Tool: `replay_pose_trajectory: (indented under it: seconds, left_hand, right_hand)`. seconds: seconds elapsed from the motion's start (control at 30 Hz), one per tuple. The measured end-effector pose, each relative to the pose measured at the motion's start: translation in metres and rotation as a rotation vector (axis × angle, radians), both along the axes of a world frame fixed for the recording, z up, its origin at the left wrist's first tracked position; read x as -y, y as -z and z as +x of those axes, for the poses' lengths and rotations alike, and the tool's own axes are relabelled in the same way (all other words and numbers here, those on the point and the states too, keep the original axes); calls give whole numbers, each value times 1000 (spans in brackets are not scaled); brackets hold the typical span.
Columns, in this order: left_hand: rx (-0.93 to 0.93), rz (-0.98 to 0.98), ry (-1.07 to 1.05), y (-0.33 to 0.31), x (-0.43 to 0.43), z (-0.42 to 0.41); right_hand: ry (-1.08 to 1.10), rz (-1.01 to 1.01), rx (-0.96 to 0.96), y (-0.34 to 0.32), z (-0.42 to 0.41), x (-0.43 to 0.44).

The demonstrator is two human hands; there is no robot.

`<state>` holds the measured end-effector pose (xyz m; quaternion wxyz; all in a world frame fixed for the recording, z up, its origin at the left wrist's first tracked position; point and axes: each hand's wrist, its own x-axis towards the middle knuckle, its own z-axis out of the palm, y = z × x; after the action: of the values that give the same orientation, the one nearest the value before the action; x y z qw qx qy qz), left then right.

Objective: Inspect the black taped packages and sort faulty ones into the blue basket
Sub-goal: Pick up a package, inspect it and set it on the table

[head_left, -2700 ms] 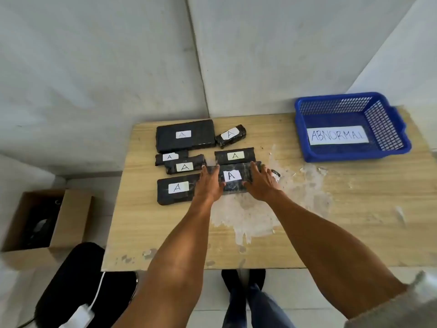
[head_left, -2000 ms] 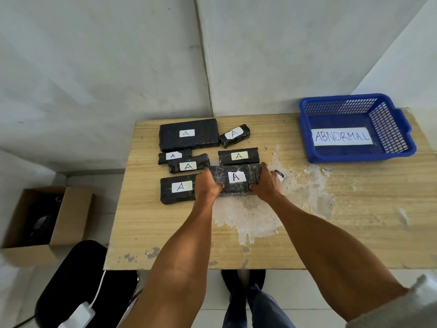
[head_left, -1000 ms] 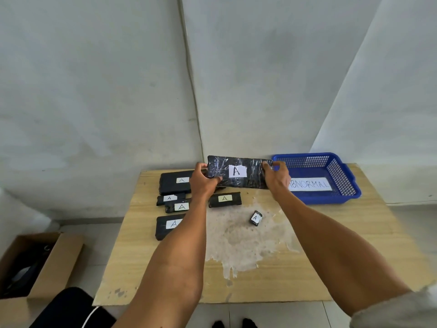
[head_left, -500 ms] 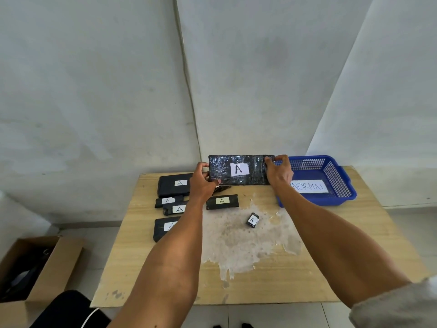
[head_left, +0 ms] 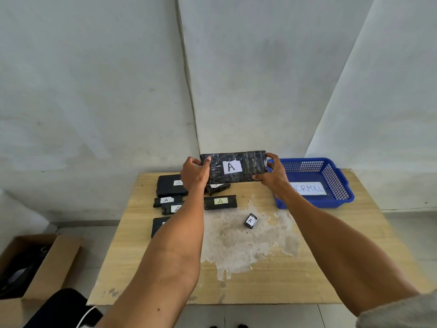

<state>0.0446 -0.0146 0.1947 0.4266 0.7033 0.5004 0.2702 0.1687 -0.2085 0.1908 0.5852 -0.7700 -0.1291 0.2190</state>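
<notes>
Both hands are on one black taped package, which you hold raised over the far side of the wooden table, long side level, its white "A" label facing you. Your left hand grips the left end, thumb on the front face. Your right hand pinches the right end, thumb at the lower edge, fingers curled over the top corner. The wrapping shows wrinkled, glossy tape. The blue basket sits at the far right of the table, just beside your right hand, its paper sign partly hidden by your wrist. Lying on the table: a large flat package, two narrow packages, a yellow-labelled package and a small package on the worn white patch
</notes>
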Motion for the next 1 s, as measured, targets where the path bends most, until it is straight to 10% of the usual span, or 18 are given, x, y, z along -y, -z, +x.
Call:
replay_pose_trajectory:
  seconds: [1.0]
  left_hand:
    - [44, -165, 48, -6, 2, 2]
  right_hand:
    - [83, -188, 205, -13, -14, -6]
